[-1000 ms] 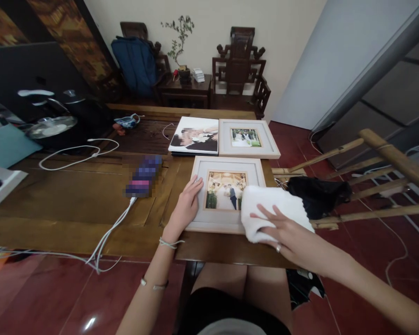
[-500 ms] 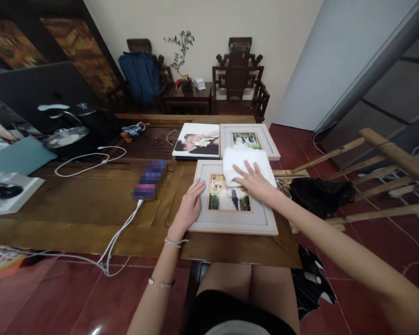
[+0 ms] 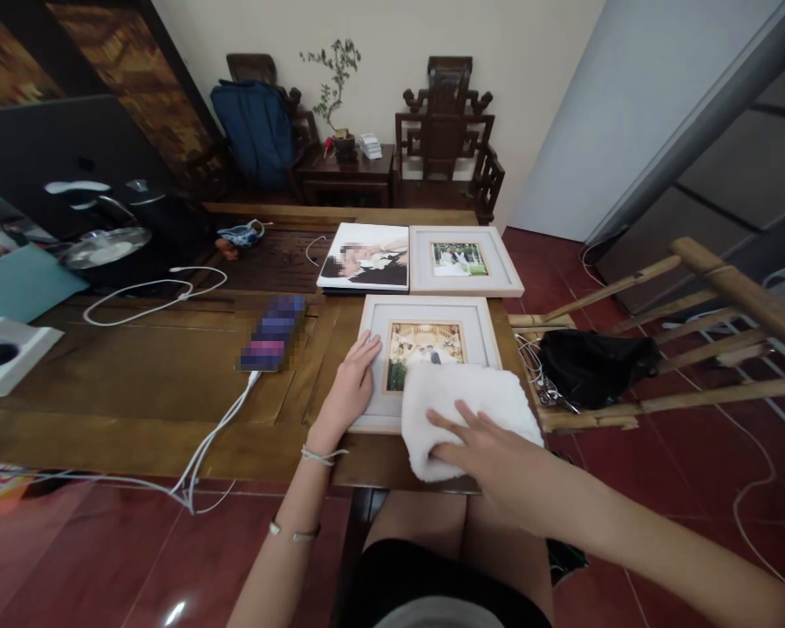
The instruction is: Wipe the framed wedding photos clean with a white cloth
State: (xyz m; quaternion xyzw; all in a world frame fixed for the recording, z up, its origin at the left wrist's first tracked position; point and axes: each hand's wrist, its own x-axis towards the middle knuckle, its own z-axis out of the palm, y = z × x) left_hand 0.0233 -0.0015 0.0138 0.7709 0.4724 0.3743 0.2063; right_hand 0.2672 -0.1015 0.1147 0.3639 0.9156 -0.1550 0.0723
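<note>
A light wooden picture frame (image 3: pixel 432 310) with a wedding photo lies flat at the table's front right. My left hand (image 3: pixel 350 388) grips its left edge, fingers resting along the rim. With fingers spread over a folded white towel (image 3: pixel 490 388), my right hand (image 3: pixel 497 449) holds it at the frame's lower right corner. The towel covers that corner and part of the photo, and hangs slightly past the frame's front edge. Behind lie a second framed photo (image 3: pixel 464 283) and a white-edged photo panel (image 3: pixel 366 279), side by side.
A phone (image 3: pixel 271 331) with a white charging cable (image 3: pixel 215 445) lies left of the frame. Farther left are a glass-lidded pot (image 3: pixel 108 249) and a white box (image 3: pixel 19 358). A bamboo chair (image 3: pixel 706 262) holding a black bag (image 3: pixel 598 366) stands at the right.
My right hand has drawn the towel from the frame's upper right down toward me to its lower right corner. The back framed photo is uncovered now. My left hand stays on the edge.
</note>
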